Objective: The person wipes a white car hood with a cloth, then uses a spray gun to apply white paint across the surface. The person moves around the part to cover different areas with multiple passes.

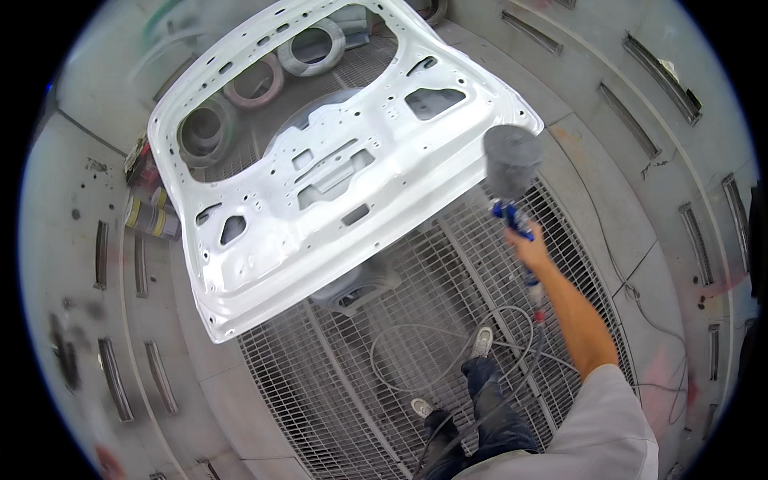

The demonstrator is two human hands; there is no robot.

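Sleeve and outstretched arm over a white car tailgate panel (320,176).
Left hand is out of view; right hand (528,246) is wrapped around a spray gun (512,172) beside the panel's right edge. Hose (448,352) loops near the feet, a likely trip or snag.

Metal grate floor (336,400) carries a looped hose (416,352) and tape rolls (256,80).

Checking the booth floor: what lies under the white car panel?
Through the openings of the white car panel, tape rolls and metal floor grating show. A stand peeks below; its upper part is covered.
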